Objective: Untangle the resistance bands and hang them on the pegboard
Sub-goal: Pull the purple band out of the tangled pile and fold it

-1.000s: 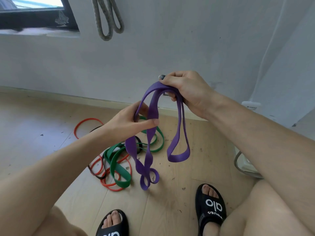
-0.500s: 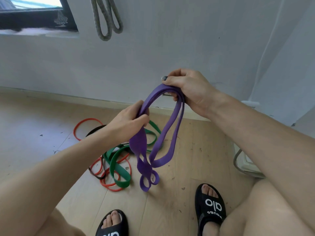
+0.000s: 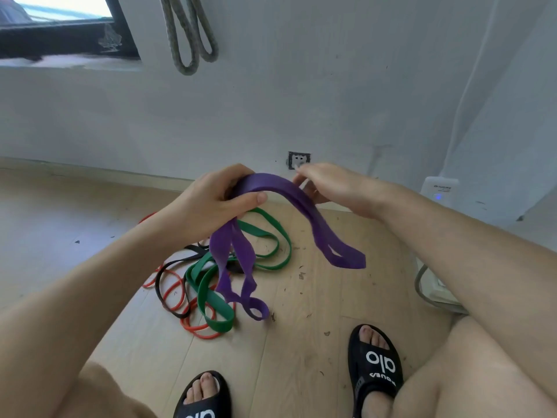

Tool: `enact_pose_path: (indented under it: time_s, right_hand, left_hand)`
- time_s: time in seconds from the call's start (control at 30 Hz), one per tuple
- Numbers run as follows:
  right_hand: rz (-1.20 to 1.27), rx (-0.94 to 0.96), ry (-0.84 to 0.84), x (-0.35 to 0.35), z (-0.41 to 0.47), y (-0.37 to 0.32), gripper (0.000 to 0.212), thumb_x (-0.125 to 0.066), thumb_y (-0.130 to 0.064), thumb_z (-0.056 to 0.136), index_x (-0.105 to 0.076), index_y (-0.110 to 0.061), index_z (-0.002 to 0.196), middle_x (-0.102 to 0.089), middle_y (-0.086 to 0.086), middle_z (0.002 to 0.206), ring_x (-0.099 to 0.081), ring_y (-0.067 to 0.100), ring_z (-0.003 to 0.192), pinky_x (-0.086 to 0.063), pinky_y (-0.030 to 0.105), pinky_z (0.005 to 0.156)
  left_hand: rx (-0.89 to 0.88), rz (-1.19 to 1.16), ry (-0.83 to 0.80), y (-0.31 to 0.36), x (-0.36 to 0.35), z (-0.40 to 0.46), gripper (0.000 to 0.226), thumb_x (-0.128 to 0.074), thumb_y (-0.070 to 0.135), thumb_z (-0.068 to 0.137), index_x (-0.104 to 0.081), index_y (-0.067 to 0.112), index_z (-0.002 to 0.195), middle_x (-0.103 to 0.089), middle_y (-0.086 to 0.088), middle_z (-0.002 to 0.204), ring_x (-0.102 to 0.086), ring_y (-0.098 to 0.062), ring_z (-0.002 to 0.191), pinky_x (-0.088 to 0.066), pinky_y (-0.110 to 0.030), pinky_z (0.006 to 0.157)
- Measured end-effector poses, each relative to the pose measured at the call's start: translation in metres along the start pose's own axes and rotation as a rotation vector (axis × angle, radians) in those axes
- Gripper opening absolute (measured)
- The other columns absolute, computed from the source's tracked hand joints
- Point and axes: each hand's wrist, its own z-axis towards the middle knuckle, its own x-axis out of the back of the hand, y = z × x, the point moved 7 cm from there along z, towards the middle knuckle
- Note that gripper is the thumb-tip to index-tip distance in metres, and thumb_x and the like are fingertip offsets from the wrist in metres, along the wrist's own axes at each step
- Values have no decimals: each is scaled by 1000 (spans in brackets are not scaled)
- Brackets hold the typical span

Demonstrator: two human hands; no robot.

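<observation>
A wide purple resistance band (image 3: 301,203) arches between my hands above the floor. My left hand (image 3: 208,203) grips its top, thumb pressed over the strap, and two twisted loops hang below it. My right hand (image 3: 340,188) is beside the arch with relaxed, blurred fingers lying against the band; its free loop droops down to the right. On the wooden floor under the hands lies a tangle of a green band (image 3: 211,297), a thin red band (image 3: 199,330) and a thin black band (image 3: 162,285). No pegboard is in view.
Grey rope loops (image 3: 190,34) hang on the white wall above. A wall socket (image 3: 298,159) sits just behind my hands, and a white device (image 3: 438,191) with a cable stands at the right. My feet in black sandals (image 3: 373,363) are near the pile.
My left hand slid up the purple band to its top. My right hand loosened its grip and dropped lower, and the right loop swung outward to the right.
</observation>
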Motion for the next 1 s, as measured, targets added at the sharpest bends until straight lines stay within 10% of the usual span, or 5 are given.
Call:
enact_pose_path:
  time_s: [0.17, 0.3, 0.53, 0.87, 1.0]
  right_hand:
    - [179, 193, 21, -26, -5, -43, 58, -32, -60, 104, -69, -20, 83, -73, 0, 86, -68, 25, 89, -50, 43, 100]
    - [14, 248, 104, -29, -9, -51, 38, -53, -49, 102, -65, -13, 95, -69, 2, 79, -64, 18, 72, -52, 40, 76]
    - [192, 351, 262, 4, -13, -70, 23, -77, -24, 89, -56, -15, 89, -65, -6, 62, -55, 3, 52, -48, 24, 54]
    - [-102, 275, 180, 12, -13, -50, 22, -68, -34, 96, -62, -15, 89, -65, 1, 70, -54, 15, 61, -51, 37, 63]
    - [-197, 213, 34, -9, -14, -45, 60, -45, -59, 102, -66, -4, 87, -64, 4, 75, -57, 14, 67, -47, 38, 72]
  left_hand:
    - [0, 27, -6, 9, -5, 2, 19, -72, 38, 92, -65, 28, 106, -72, 6, 84, -67, -4, 71, -53, -23, 66]
    - [-1, -45, -24, 11, -9, -1, 12, -77, 31, 89, -66, 31, 93, -70, 17, 73, -61, 2, 63, -45, -15, 61]
    - [77, -133, -138, -1, -19, -4, 38, -77, 52, 73, -59, 21, 85, -60, -17, 78, -57, -21, 68, -47, -40, 67]
    - [117, -7, -59, -16, -20, -4, 22, -73, 35, 92, -66, 16, 100, -64, -17, 81, -55, -22, 63, -45, -36, 66]
    - [103, 69, 6, -12, -11, -1, 17, -75, 25, 89, -63, 12, 89, -62, -10, 72, -55, -15, 59, -43, -29, 62]
